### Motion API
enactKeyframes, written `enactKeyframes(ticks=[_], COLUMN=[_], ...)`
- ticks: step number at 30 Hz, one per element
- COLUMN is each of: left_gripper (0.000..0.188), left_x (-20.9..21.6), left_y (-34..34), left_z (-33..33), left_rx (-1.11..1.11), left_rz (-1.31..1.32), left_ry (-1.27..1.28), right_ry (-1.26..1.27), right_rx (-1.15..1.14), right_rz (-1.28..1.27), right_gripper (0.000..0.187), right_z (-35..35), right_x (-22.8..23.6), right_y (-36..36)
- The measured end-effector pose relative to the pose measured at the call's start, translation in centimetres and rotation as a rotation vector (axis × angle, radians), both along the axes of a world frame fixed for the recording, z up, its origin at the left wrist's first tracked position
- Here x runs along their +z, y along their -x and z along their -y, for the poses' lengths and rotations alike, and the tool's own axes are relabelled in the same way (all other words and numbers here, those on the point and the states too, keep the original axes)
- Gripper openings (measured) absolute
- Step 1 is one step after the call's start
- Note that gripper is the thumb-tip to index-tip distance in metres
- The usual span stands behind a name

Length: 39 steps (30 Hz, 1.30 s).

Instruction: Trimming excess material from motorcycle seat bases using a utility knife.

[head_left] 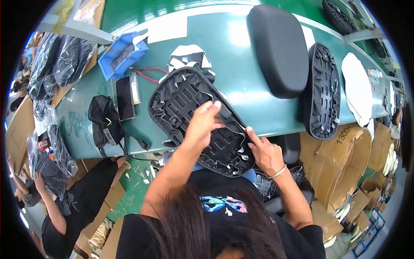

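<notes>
A black padded cushion (181, 101) lies underside up, tilted between the green table's near edge and my lap. Its plastic backing has rows of slots, and gathered black fabric runs round the rim. My left hand (202, 125) is closed on the fabric edge at the cushion's right side, thumb uppermost. Lower along that same side, my right hand (268, 157) is closed round a thin tool with a red part (246, 129) by the fingertips. The tool's kind is mostly hidden by the fingers; its slim tip points toward the rim.
Beyond the cushion lie red-handled pliers (148, 74), white-and-black cloth (189, 54) and a blue bin (123, 56). A phone (125, 98) and black bag (103, 123) sit left. Two more cushions (280, 52) (324, 93) stand right, above a cardboard box (338, 162). Another person (82, 207) works at left.
</notes>
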<state>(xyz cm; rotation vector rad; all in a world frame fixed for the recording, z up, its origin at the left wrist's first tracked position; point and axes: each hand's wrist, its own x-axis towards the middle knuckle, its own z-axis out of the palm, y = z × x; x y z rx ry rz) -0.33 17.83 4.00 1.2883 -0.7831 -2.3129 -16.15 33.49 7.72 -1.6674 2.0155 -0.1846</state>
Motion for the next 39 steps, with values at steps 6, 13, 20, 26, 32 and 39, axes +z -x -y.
enactKeyframes(ticks=[6,13,20,26,32,39], left_gripper=[0.018,0.035,0.022,0.048,0.021,0.021], left_x=[-0.4,-0.3,4.1,4.9,-2.9,-6.9], left_y=[-0.3,-1.1,-3.9,1.9,5.7,7.8], left_z=[-0.5,-3.5,0.7,-5.2,-6.9,-1.2], left_rx=[0.168,-0.270,-0.275,-1.091,-0.987,-0.526], left_rz=[-0.165,0.080,0.344,0.700,-0.070,-0.152], left_ry=[-0.376,-0.123,0.012,1.523,1.825,1.691], right_ry=[-0.003,0.038,-0.069,-0.029,0.124,-0.070], right_rx=[-0.087,-0.082,-0.379,-0.396,-0.589,-0.288], right_rz=[0.000,-0.033,0.001,0.091,0.324,0.002], right_gripper=[0.047,0.055,0.055,0.048,0.051,0.052], right_z=[-6.4,-8.2,-14.6,-11.1,-12.2,-3.4], right_x=[-0.9,-2.1,-2.8,-0.9,-3.5,-1.6], right_y=[0.0,-1.3,-5.2,-5.0,-3.0,1.6])
